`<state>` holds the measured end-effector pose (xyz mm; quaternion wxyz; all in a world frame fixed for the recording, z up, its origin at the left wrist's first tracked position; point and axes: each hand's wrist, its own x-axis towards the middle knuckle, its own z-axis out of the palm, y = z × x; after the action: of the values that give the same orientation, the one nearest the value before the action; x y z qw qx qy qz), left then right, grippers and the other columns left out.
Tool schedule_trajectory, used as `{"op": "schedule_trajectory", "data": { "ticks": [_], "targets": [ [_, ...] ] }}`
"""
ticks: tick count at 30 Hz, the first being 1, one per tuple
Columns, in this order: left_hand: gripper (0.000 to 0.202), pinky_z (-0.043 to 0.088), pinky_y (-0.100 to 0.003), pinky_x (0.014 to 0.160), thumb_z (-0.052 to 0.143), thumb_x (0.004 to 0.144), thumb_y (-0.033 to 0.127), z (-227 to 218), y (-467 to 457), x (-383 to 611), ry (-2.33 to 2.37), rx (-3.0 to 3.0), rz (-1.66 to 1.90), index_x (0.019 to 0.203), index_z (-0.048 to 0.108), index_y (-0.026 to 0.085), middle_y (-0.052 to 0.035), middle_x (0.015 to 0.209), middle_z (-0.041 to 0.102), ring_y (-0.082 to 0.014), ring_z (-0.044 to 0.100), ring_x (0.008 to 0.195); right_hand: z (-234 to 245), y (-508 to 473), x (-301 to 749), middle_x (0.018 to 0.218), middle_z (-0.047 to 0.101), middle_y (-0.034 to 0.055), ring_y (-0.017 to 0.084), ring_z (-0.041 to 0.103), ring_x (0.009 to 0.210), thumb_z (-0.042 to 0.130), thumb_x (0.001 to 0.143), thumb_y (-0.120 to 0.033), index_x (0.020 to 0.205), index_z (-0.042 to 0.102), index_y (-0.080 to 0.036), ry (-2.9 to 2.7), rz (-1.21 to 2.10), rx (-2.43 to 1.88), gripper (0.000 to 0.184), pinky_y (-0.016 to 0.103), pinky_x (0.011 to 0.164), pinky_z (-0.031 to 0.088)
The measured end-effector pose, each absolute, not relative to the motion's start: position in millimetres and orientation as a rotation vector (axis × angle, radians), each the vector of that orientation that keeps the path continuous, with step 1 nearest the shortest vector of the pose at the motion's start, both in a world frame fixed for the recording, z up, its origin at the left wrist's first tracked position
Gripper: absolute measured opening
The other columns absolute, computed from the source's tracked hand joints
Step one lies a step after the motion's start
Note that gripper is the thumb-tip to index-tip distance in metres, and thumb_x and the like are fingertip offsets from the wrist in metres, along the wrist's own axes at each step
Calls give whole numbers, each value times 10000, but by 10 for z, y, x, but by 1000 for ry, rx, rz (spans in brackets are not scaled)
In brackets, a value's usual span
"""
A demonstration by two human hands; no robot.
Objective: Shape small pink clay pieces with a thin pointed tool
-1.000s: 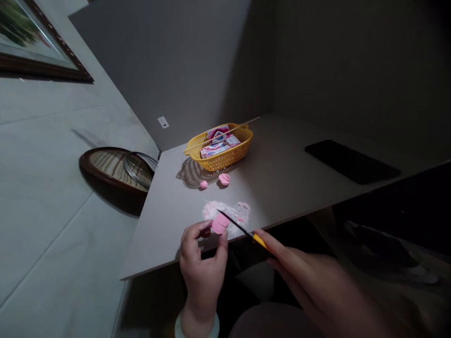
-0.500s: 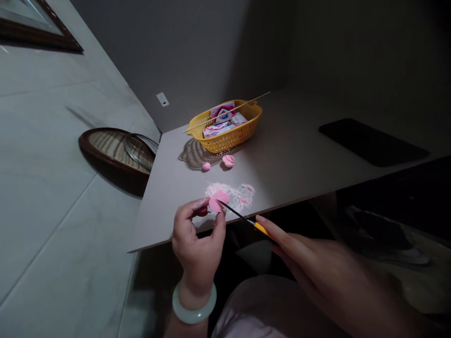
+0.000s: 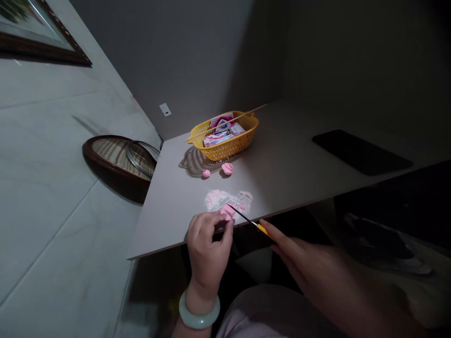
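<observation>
**A:** Surroundings?

**B:** A flat grey tabletop (image 3: 289, 197) above pale veined floor tiles (image 3: 59, 197), against a grey wall (image 3: 176, 61). Beside the table, on the floor, a round wood-rimmed woven tray (image 3: 112, 152) and a clear glass lid (image 3: 141, 157). High on the left, a dark wood picture frame (image 3: 45, 49).

**A:** Containers?

**B:** One yellow plastic lattice basket (image 3: 225, 150) at the table's far side, packed with pink-and-white cardboard cartons (image 3: 216, 138), a thin wooden skewer (image 3: 225, 123) lying across its rim.

**A:** Readable labels?

**B:** Too small and blurred to read; only pink, white and blue panels on the cartons.

**A:** Left hand?

**B:** Fingers and thumb pinched together on a soft pink clay piece (image 3: 227, 211), a pale green bangle (image 3: 199, 312) on the wrist, the left hand (image 3: 207, 239) just inside the table's near edge.

**A:** Right hand?

**B:** Fingers closed around a yellow-handled craft knife (image 3: 248, 220), forefinger stretched along the handle, the right hand (image 3: 306, 265) low at the lower right, blade tip touching the clay.

**A:** Clay's place?

**B:** Directly over a patch of white powder (image 3: 225, 199), rough-edged and slightly crumpled; a small pink ball (image 3: 206, 173) and a pink lump (image 3: 227, 169) just in front of the basket.
</observation>
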<state>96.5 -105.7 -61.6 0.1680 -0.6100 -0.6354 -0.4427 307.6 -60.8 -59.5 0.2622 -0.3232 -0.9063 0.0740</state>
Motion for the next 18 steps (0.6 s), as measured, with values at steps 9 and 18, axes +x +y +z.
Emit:
{"op": "schedule_trajectory", "data": {
  "ticks": [9,18],
  "targets": [
    [53,542,-338,810,685,886,184,-626,-1068,925,-1815,-1776,-1225,911,646,208,-45,917,685,-189,648,886,-600,-597,3094,662,735,-6,140,639,419,418,903,-89,1318,598,-161,-2481,87,-856,458,219,377,382],
    [80,528,-327,807,682,889,164,-630,-1069,928,-1816,-1807,-1223,948,660,212,-36,904,684,-182,637,876,-634,-606,3091,621,716,-16,136,618,386,376,829,-10,1302,625,-166,-2547,44,-872,557,236,362,336]
  ]
}}
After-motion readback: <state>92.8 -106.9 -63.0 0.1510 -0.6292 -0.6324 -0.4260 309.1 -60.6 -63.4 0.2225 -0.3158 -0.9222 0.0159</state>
